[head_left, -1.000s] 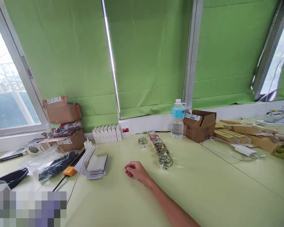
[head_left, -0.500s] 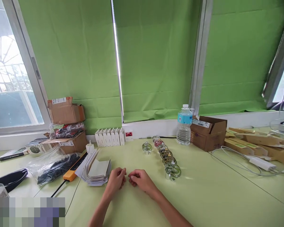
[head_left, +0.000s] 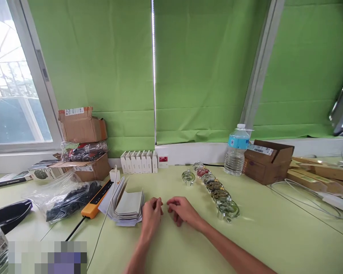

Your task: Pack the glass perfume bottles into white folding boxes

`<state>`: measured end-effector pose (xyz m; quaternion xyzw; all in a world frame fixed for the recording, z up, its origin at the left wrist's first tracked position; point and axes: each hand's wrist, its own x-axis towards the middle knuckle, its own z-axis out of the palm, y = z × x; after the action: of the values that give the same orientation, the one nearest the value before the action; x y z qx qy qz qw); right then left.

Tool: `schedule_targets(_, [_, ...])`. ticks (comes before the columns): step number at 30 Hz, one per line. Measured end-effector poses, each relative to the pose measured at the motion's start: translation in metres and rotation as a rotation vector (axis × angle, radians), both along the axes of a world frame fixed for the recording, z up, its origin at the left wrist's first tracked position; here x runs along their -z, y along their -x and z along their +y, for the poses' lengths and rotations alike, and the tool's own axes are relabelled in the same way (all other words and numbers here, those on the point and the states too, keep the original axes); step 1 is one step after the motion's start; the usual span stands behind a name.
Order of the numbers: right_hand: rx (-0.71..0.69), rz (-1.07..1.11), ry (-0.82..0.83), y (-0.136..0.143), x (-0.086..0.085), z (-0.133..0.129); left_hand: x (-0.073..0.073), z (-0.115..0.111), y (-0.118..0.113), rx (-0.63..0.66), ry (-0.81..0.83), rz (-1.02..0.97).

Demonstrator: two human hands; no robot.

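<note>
My left hand (head_left: 152, 214) rests on the pale green table (head_left: 171, 251), its fingers curled together, close to the right side of a stack of folded white card sleeves (head_left: 128, 203). Whether it holds anything small is hidden. My right hand (head_left: 183, 211) hovers just beside it, a small gap between the two, with thumb and fingers bent and apart and nothing visible in them. Beyond and to the right runs a row of shiny round metal and glass pieces (head_left: 214, 186). One similar round piece (head_left: 188, 176) lies apart, left of that row.
Upright white boxes (head_left: 139, 162) and a small red-and-white card (head_left: 163, 160) line the back. A water bottle (head_left: 235, 152) and open carton (head_left: 267, 161) stand right. Left are an orange power strip (head_left: 95, 201), a plastic bag (head_left: 68, 198) and stacked cartons (head_left: 82, 127).
The view has shifted, so most of the table's things appear further right. My right hand has drawn slightly away from my left, and its fingers have spread a little.
</note>
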<state>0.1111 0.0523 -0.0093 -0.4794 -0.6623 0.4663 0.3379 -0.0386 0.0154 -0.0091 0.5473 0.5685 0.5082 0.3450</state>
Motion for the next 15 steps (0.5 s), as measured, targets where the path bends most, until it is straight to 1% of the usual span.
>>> schedule_targets(3, [0.062,-0.112,-0.092,0.017,-0.012,0.035,-0.001,0.001,0.002,-0.016,-0.023,0.031])
schedule_targets(6, [0.101,-0.228,-0.249,0.035,-0.032,0.074,-0.003,0.001,0.002,-0.015,-0.033,0.064])
schedule_targets(9, [0.103,-0.312,-0.379,0.053,-0.055,0.111,-0.003,0.001,0.002,-0.008,-0.028,0.093])
schedule_targets(11, [0.095,-0.348,-0.435,0.063,-0.067,0.133,-0.002,0.002,0.002,-0.011,-0.025,0.113])
schedule_targets(13, [0.093,-0.368,-0.475,0.072,-0.075,0.151,0.0,0.004,0.003,-0.015,-0.027,0.134])
schedule_targets(15, [0.096,-0.368,-0.503,0.079,-0.079,0.165,0.002,0.005,0.004,-0.017,-0.03,0.151])
